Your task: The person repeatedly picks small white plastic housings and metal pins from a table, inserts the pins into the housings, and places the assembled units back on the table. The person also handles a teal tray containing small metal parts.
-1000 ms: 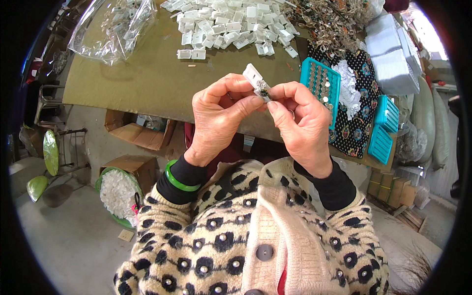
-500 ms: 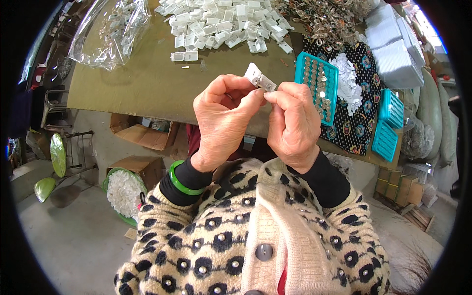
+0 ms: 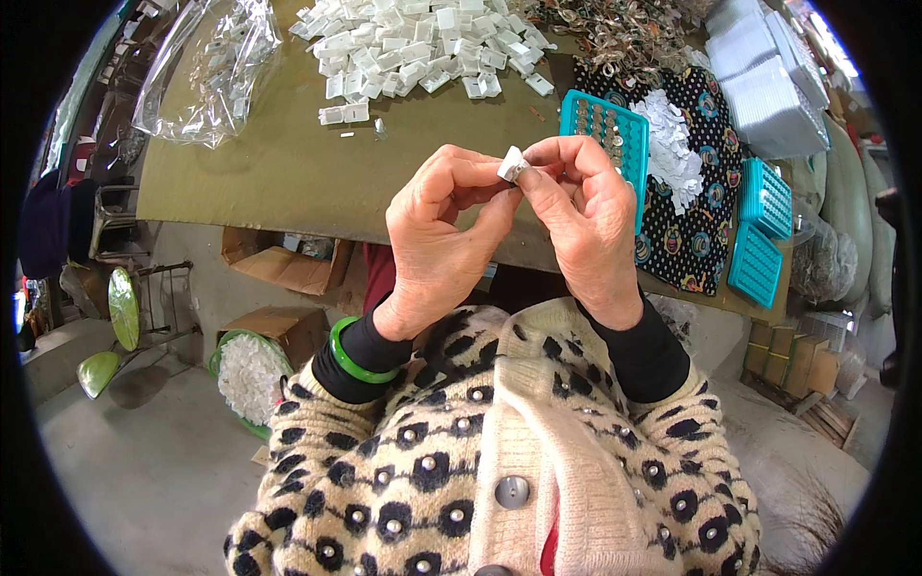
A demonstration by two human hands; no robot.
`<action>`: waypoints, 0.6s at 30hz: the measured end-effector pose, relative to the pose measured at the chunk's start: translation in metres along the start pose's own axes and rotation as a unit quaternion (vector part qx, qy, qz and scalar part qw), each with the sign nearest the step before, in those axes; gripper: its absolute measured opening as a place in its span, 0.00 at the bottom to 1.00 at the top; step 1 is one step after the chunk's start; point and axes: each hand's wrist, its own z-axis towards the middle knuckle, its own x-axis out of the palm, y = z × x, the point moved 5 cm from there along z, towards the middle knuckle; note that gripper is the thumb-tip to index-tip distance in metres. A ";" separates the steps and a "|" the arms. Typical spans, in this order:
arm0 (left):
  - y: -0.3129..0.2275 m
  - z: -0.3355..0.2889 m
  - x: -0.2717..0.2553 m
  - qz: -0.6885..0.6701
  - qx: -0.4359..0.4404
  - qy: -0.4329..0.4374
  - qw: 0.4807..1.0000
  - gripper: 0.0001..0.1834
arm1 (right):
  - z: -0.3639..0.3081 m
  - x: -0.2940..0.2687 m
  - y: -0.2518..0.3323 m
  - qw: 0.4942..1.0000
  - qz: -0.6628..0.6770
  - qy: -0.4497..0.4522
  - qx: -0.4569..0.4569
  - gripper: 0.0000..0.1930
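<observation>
Both my hands meet above the near part of the table, holding one small white plastic case (image 3: pixel 512 164) between their fingertips. My left hand (image 3: pixel 440 226) pinches its left side with thumb and fingers. My right hand (image 3: pixel 597 226) grips it from the right, with the thumb across its near side. Fingers hide most of the case, so whether its lid is closed cannot be told. Beyond my right hand lies a teal tray (image 3: pixel 638 146) holding several round, coin-like metal discs. A heap of similar white cases (image 3: pixel 423 48) lies at the far middle.
White paper slips (image 3: pixel 676 154) rest on a black patterned cloth (image 3: pixel 706 235). A tangle of wired parts (image 3: pixel 624 38), stacked white trays (image 3: pixel 776 106) and more teal trays (image 3: pixel 754 261) occupy the right. A clear plastic bag (image 3: pixel 202 82) sits far left. A green basin (image 3: pixel 217 363) stands on the floor.
The case has turned and is more covered by my fingers; its opened-out shape no longer shows. My right hand has rotated, thumb now over the case. The view has shifted slightly.
</observation>
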 end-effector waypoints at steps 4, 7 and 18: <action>0.001 -0.002 0.002 -0.007 -0.019 0.011 1.000 0.09 | 0.000 -0.004 -0.001 0.999 0.011 0.003 0.036 0.06; 0.009 -0.002 -0.002 -0.050 -0.090 -0.027 0.994 0.07 | -0.003 -0.003 -0.003 0.999 0.028 -0.008 0.027 0.06; 0.016 -0.008 -0.012 -0.144 -0.124 -0.087 0.978 0.07 | -0.023 0.011 0.013 0.927 -0.264 -0.052 -0.263 0.09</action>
